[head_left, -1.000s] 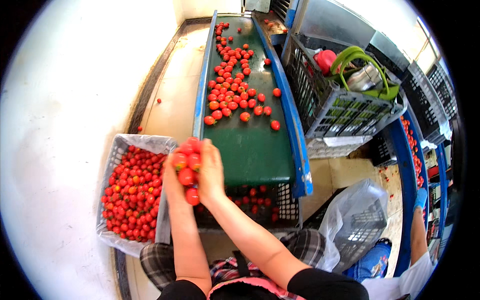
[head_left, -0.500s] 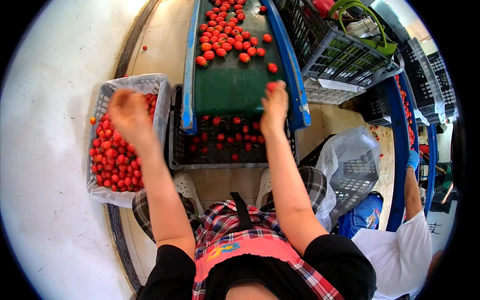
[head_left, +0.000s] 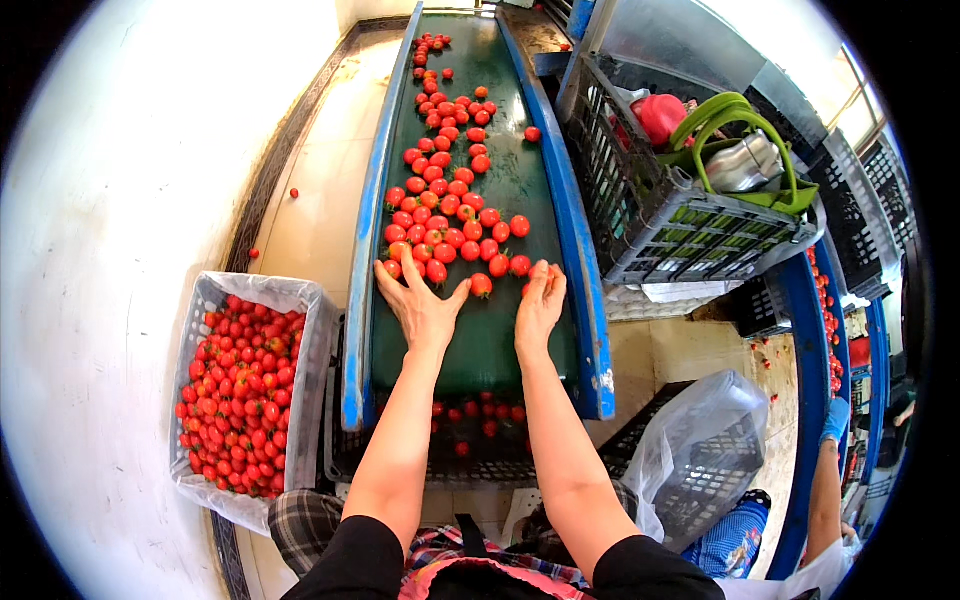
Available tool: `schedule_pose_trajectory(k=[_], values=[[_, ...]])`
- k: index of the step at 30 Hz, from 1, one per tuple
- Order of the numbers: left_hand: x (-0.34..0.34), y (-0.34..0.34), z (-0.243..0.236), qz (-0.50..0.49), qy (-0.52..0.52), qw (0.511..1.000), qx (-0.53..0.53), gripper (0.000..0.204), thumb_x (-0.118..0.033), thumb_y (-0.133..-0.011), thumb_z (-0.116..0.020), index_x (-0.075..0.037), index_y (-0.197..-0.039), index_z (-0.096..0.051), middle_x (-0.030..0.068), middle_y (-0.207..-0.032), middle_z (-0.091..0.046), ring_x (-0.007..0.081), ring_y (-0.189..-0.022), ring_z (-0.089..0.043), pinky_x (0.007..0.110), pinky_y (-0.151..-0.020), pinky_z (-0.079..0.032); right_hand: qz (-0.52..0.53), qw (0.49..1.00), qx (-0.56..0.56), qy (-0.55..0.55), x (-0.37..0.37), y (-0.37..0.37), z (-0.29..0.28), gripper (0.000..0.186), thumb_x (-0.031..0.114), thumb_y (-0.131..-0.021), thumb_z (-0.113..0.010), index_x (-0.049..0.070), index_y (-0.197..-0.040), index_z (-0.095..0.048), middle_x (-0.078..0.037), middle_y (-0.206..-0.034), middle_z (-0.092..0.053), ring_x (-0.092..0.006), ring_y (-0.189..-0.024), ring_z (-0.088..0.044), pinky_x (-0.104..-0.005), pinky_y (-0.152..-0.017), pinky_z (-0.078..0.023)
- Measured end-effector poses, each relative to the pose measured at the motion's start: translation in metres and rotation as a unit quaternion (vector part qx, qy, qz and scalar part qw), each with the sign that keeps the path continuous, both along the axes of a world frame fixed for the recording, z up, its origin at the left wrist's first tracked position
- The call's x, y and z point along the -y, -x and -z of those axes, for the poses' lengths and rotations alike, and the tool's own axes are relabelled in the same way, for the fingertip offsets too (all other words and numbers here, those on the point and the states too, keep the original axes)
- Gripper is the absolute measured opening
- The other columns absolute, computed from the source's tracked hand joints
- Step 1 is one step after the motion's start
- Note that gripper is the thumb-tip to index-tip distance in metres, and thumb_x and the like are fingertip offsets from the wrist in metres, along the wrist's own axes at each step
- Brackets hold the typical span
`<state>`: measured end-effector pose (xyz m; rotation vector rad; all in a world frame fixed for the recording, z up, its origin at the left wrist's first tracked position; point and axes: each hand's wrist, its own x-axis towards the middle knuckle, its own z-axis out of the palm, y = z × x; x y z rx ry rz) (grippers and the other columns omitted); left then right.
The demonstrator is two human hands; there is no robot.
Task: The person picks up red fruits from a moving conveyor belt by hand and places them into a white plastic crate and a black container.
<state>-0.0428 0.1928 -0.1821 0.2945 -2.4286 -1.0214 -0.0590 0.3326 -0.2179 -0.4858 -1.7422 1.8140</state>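
Small red tomatoes (head_left: 437, 238) lie in a loose band along the green conveyor belt (head_left: 460, 350), thickest at its near part. My left hand (head_left: 420, 310) is open at the near left edge of this band, its fingers spread and its fingertips against the closest tomatoes. Across from it, my right hand (head_left: 540, 308) rests on the belt near the right rail, fingers stretched and slightly curved. One tomato shows partly beside its thumb. A single tomato (head_left: 481, 286) sits between the two hands.
Left of the conveyor stands a plastic-lined crate (head_left: 318, 345) full of tomatoes. A black crate (head_left: 345, 455) with tomatoes is under the belt's end. Blue rails (head_left: 597, 380) flank the belt. At right are a black crate (head_left: 690, 240) with a green bag, a bagged crate (head_left: 700, 440) and a co-worker's gloved hand (head_left: 836, 420).
My left hand has left the lined crate and my right hand the belt's end, where it held a tomato. Both are now farther up the belt at the tomatoes. The view has tilted up.
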Motion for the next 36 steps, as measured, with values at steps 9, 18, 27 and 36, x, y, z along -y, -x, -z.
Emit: schedule_pose_trajectory(k=[9, 18, 27, 36], values=[[-0.004, 0.086, 0.022, 0.05, -0.068, 0.987, -0.133, 0.039, -0.026, -0.079, -0.065, -0.003, -0.11, -0.059, 0.0221, -0.127, -0.042, 0.0409, -0.12, -0.035, 0.047, -0.102, -0.028, -0.085, 0.994, 0.007, 0.075, 0.034, 0.066, -0.023, 0.05, 0.037, -0.094, -0.047, -0.003, -0.123, -0.043, -0.015, -0.12, -0.05, -0.0194, -0.112, -0.047, -0.029, -0.097, -0.035], [-0.009, 0.093, 0.025, 0.124, -0.285, 0.943, -0.12, 0.025, -0.017, -0.084, -0.059, -0.006, -0.105, -0.064, 0.0149, -0.123, -0.046, 0.0263, -0.115, -0.045, 0.034, -0.1, -0.034, -0.213, 0.917, -0.055, 0.334, 0.042, 0.078, -0.024, 0.05, 0.045, -0.095, -0.038, 0.003, -0.12, -0.047, -0.009, -0.119, -0.051, -0.0175, -0.112, -0.047, -0.0327, -0.096, -0.038], [-0.014, 0.049, -0.005, 0.193, -0.702, 0.685, -0.011, 0.027, -0.014, -0.091, -0.051, -0.001, -0.114, -0.057, 0.0076, -0.115, -0.057, 0.0139, -0.108, -0.052, 0.028, -0.095, -0.04, -0.225, 0.872, -0.042, 0.433, 0.049, 0.029, -0.044, 0.057, 0.057, -0.088, -0.042, 0.005, -0.111, -0.05, -0.01, -0.114, -0.054, -0.0231, -0.109, -0.052, -0.0373, -0.097, -0.04], [0.048, -0.08, -0.092, 0.132, -0.598, 0.786, -0.079, 0.028, -0.006, -0.085, -0.058, -0.004, -0.112, -0.057, 0.0085, -0.116, -0.051, 0.0162, -0.111, -0.049, 0.031, -0.095, -0.04, -0.256, 0.795, -0.028, 0.549, 0.112, -0.08, -0.13, 0.048, 0.052, -0.091, -0.04, 0.006, -0.098, -0.052, -0.013, -0.109, -0.057, -0.0266, -0.105, -0.054, -0.0395, -0.094, -0.042]])
